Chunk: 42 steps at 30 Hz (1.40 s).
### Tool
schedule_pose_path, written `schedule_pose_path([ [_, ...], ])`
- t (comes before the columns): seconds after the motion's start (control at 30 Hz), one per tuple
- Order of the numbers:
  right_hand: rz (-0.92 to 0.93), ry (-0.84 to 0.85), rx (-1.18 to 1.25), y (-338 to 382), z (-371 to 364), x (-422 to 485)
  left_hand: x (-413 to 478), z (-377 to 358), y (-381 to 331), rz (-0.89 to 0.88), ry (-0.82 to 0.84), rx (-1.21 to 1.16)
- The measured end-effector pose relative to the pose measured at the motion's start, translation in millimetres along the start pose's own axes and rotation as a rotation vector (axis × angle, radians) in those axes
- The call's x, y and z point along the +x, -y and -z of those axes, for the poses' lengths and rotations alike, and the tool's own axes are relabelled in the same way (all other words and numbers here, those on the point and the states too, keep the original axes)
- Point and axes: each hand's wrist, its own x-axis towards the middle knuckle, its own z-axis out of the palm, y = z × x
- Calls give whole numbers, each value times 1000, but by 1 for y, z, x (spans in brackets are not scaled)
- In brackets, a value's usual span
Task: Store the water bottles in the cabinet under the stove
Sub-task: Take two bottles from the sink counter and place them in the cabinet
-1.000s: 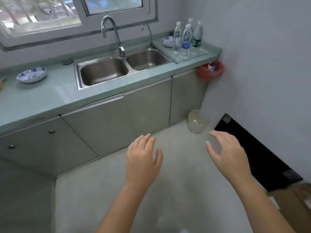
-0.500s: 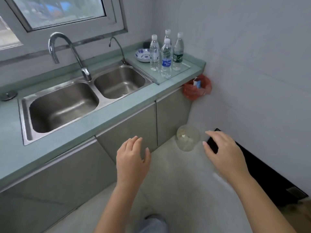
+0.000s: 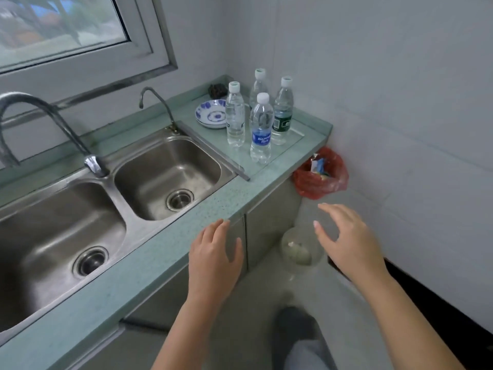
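Note:
Several clear water bottles with white caps stand upright on the green counter's right end: a blue-labelled bottle (image 3: 261,129) in front, an unlabelled one (image 3: 235,116) to its left, a green-labelled one (image 3: 282,112) to its right, and another (image 3: 258,85) behind. My left hand (image 3: 213,257) hovers with relaxed fingers at the counter's front edge, holding nothing. My right hand (image 3: 346,240) is spread in the air to the right, below the bottles. Grey cabinet doors (image 3: 269,225) below the counter are closed.
A blue-and-white dish (image 3: 210,113) sits left of the bottles. The double steel sink (image 3: 165,172) with its faucet (image 3: 48,124) fills the counter's left. A red plastic bag (image 3: 320,174) hangs at the counter's end. A clear bowl (image 3: 298,247) lies on the floor.
I have stepped closer to the counter's right end, so the bottles are nearer. Both hands have risen toward the counter edge, still holding nothing.

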Motion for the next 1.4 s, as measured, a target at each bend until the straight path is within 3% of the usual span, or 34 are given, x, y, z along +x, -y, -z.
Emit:
schedule_pose_path([
  [0.4,244,-18,34,-27,-9,259,198,-40,-30,170,-170,-33],
  [0.63,256,-37,103,-26,-24,360,296,-51,-26,207,-128,-111],
  [0.97,157,-15,100,-19,-59,423,396,-89,3,241,25,-300],
  [1.4,61,12,207,-21,-72,426,415,-127,23,367,47,-542],
])
